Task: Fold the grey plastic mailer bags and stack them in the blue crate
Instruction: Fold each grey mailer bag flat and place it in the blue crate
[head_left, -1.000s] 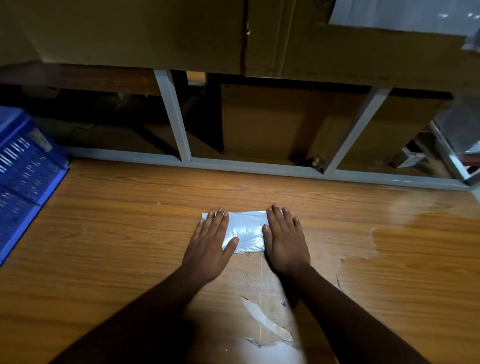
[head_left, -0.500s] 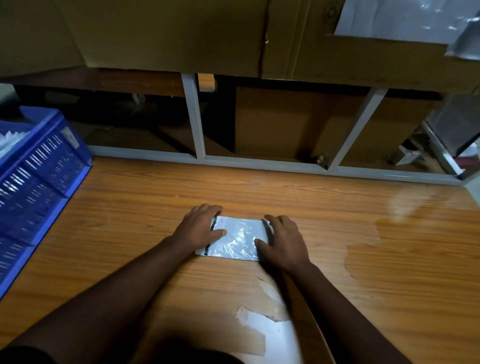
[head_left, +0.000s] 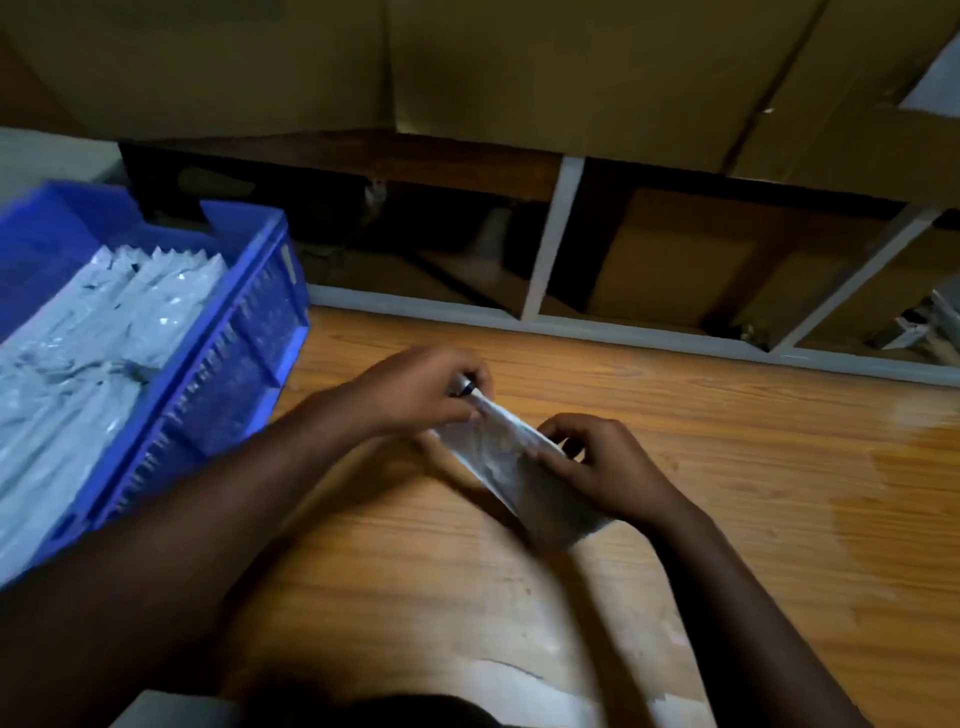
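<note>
Now the left hand (head_left: 421, 392) is pinching the far end of a folded grey plastic mailer bag (head_left: 501, 457), fingers curled over its edge, while the right hand (head_left: 602, 467) is gripping the nearer end with bent fingers and thumb. Between them the bag is hanging tilted just above the worn wooden tabletop (head_left: 727, 441), its lower corner close to the surface; whether it is touching there I cannot tell, since the frame is blurred.

Judging by its crinkled sheen, the film is looking thin, light and slick, so it is likely wanting to spring open from its fold. Taking hold along the folded edges at both ends, as both hands are doing, seems the safest way of keeping the layers together.

Off to the left, a blue slatted plastic crate (head_left: 244, 332) is sitting on the table, near the left forearm. It is holding rows of folded grey mailers (head_left: 104, 343) standing on edge and packed side by side, filling most of the visible interior.
</note>
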